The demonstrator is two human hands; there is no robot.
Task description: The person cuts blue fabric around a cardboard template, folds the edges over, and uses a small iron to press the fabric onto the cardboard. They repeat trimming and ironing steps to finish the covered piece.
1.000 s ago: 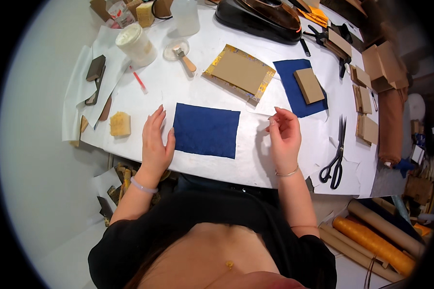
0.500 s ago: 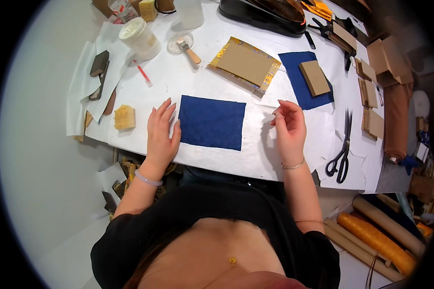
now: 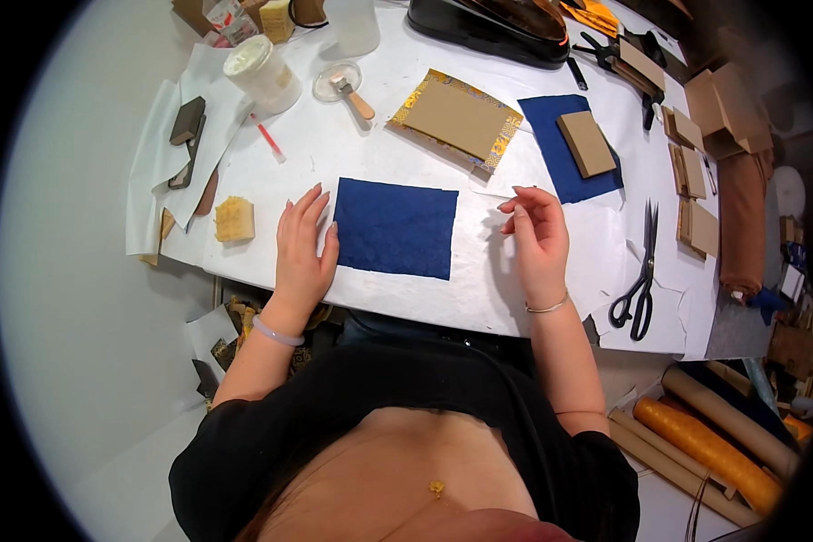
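Note:
A dark blue fabric piece lies flat on the white-covered table in front of me. At its left edge rests my left hand, fingers stretched out, the thumb beside the cloth. My right hand hovers to the right of the fabric, apart from it, its fingers loosely curled and spread with nothing in them. Beyond the cloth lies a tan board on yellow patterned fabric. To its right, a tan block of board sits on a second blue cloth.
Black scissors lie at the right. A yellow sponge is left of my left hand. Farther off stand a white tub and a wooden-handled brush on a clear lid. Several folded boards line the right edge.
Both hands stay almost in place; the fingers of my right hand have shifted slightly. The blue fabric lies as before.

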